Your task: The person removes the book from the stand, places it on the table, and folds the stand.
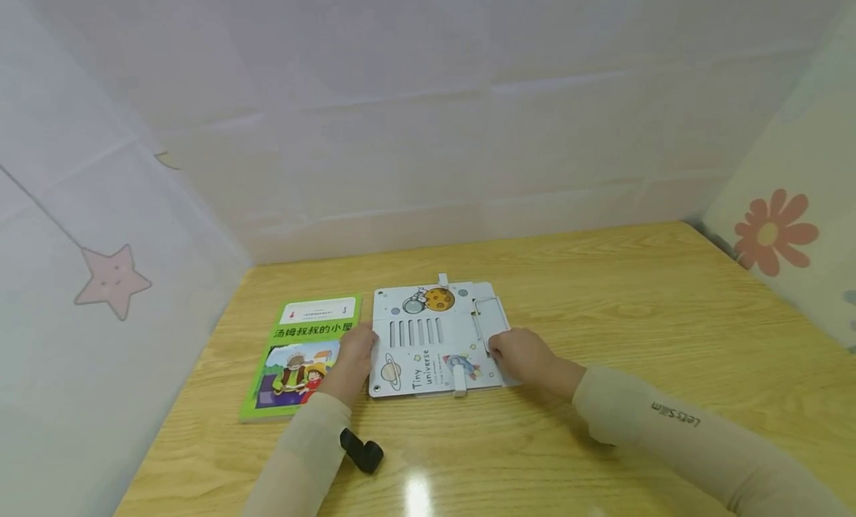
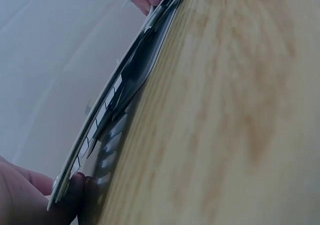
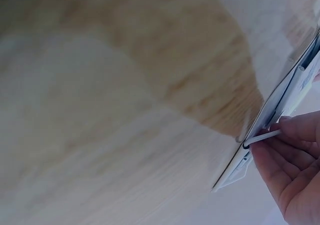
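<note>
A white folding book stand printed with planets, a rocket and "Tiny universe" lies nearly flat on the table. My left hand grips its left edge, and the left wrist view shows the thumb on one face and a fingertip on the other. At the right side, my right hand pinches a thin white wire leg between thumb and fingers. White page clips stick out at the stand's near and far edges. In the left wrist view, a dark gap shows between the stand's panel and its underside.
A green picture book lies left of the stand, partly behind my left hand. The wooden table meets a pale cloth backdrop at the back and sides. A black strap hangs from my left sleeve.
</note>
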{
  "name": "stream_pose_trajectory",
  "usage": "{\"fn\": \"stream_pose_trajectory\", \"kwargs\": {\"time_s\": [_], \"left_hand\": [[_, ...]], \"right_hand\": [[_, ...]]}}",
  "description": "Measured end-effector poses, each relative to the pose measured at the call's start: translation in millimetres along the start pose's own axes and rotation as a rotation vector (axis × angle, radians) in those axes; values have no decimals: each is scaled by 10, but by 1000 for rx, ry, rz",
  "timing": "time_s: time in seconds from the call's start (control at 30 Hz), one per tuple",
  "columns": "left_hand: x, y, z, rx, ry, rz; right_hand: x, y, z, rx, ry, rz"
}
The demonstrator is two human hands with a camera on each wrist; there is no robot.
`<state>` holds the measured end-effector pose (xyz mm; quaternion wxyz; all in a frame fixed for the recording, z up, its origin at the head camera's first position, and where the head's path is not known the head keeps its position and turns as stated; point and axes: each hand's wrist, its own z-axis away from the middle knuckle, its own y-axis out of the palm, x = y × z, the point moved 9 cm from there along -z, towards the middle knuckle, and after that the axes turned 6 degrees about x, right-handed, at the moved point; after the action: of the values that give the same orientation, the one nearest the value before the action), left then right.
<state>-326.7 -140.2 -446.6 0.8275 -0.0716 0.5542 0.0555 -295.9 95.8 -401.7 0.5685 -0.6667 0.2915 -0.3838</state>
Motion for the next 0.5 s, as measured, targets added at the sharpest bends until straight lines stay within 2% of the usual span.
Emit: {"fn": "stream_pose_trajectory", "kwargs": {"time_s": [0.1,0.17,0.3,0.4,0.5], "left_hand": [[-6,-38,23,-28,-6,53],[-36,-55,43,-26,5,47],[-138,-78,94,16,64,1],[-236,-97,139,65,109,-46],[-337,-138,190,97,124,-101]], "right_hand": [[9,18,6,32,9,-33],[6,36,9,60,27,-63],[-15,32,22,87,61,-99],[-42,-31,21,70,79,-115],[-43,-142,17,32,64,-137]]}}
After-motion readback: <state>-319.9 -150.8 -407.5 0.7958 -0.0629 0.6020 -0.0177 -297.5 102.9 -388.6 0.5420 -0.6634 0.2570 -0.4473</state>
